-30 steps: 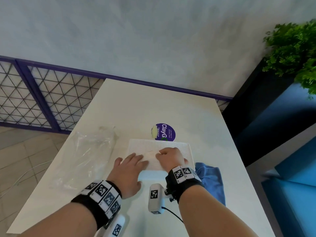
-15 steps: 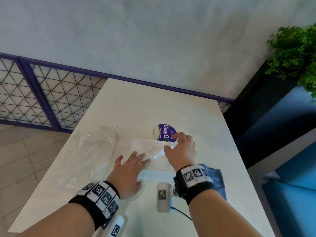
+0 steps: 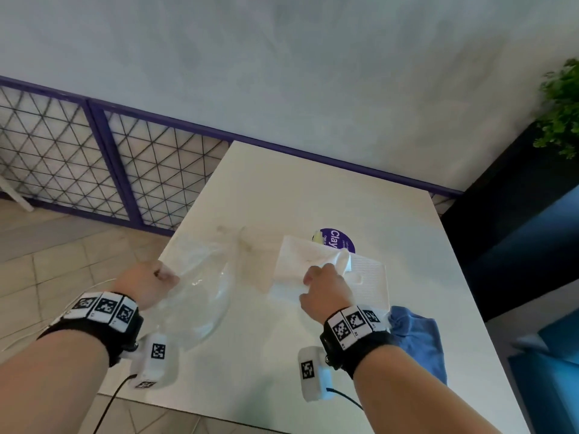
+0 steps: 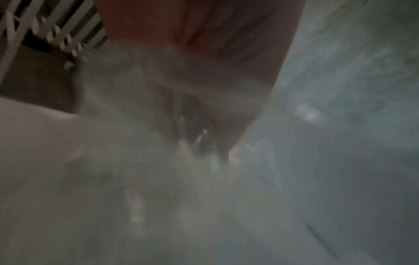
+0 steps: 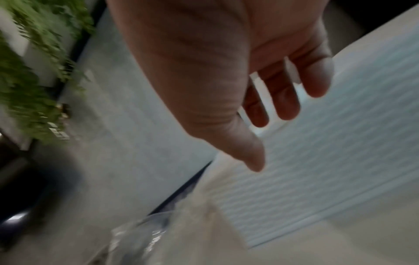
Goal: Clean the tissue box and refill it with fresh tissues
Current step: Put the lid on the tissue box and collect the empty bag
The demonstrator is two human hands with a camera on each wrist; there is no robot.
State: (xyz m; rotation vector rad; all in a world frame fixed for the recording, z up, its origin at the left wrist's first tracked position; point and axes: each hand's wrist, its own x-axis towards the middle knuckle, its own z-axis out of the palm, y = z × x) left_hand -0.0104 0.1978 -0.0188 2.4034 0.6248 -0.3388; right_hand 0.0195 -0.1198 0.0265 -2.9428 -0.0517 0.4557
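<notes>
Fingers, right: on the right hand (image 3: 326, 296) we read thumb and fingers (image 5: 288, 100) as loosely bent and holding a white tissue sheet (image 3: 304, 261). The wrist view is too blurred to show the exact pinch.
Fingers, left: the left hand (image 3: 150, 285) grips the near edge of a clear plastic bag (image 3: 203, 296). How each finger lies we cannot tell, since plastic fogs its wrist view.
Tissue box: the white ribbed tissue box (image 3: 369, 277) lies flat on the table (image 3: 313, 189), with the right hand just left of it.
Sheet: it rises from the box top and hangs to the box's left, towards the bag.
What changed: a second ago both hands lay on or against the box. Now the left hand has gone left of the box to take the bag, and the right has drawn the sheet up and out.
What it means: we judge that the old tissues are being emptied into the bag. Wiping and refilling are still to come.
Around the box: a blue cloth (image 3: 419, 343) lies at its near right corner, and a purple round label (image 3: 336, 242) shows just behind it.
Watch for: the limp bag mouth may fall closed.
</notes>
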